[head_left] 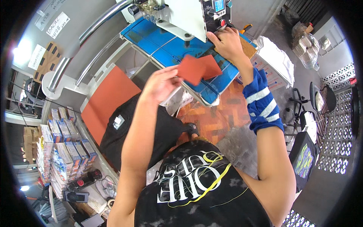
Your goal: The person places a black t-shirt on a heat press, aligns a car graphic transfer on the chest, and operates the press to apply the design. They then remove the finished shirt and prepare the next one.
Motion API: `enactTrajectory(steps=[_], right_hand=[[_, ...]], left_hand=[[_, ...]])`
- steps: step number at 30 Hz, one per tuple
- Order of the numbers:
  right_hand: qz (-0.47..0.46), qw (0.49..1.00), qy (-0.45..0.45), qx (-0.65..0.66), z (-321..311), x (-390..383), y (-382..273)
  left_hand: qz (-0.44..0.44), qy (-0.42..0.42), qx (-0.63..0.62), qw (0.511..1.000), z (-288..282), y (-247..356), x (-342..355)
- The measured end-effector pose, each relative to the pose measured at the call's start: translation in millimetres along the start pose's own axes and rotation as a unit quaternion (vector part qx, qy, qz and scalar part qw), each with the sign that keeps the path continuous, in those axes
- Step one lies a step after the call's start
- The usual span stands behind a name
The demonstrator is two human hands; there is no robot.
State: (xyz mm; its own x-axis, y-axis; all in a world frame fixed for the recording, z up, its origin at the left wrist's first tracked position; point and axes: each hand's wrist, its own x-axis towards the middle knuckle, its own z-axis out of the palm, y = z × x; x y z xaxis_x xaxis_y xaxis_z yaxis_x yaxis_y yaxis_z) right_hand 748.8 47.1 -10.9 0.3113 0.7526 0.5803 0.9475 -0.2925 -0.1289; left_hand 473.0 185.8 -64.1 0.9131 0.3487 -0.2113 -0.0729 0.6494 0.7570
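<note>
My left hand (163,81) pinches the edge of a small red-orange pad (192,69), blurred by motion, above the front of a blue worktop (168,47). Partly behind it, a second small red-orange pad (213,67) shows over the worktop. My right hand (229,44) is up at a control box (217,13) with a lit display. Its fingers reach beside the red button (222,23), thumb stretched apart, and nothing shows in its grasp. Whether a fingertip touches the button, I cannot tell. A blue striped band (261,100) wraps my right forearm.
To the left, a black garment (145,130) lies over a large orange-red board (107,94). A metal rail (104,22) curves above it. Stacked boxes (68,140) stand at the lower left. A white-covered carton (274,62) sits right of the worktop.
</note>
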Motion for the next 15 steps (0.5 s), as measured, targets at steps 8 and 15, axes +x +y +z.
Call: enactTrajectory(steps=[8, 15], right_hand=[[-0.072, 0.996, 0.037, 0.037, 1.3, -6.4, 2.4], [-0.134, 0.982, 0.118, -0.063, 27.5, -20.4, 116.4]], left_hand=[[0.175, 0.262, 0.256, 0.914, -109.6, -37.4, -133.7], [0.080, 0.636, 0.475, 0.602, -161.7, -87.2, -302.6]])
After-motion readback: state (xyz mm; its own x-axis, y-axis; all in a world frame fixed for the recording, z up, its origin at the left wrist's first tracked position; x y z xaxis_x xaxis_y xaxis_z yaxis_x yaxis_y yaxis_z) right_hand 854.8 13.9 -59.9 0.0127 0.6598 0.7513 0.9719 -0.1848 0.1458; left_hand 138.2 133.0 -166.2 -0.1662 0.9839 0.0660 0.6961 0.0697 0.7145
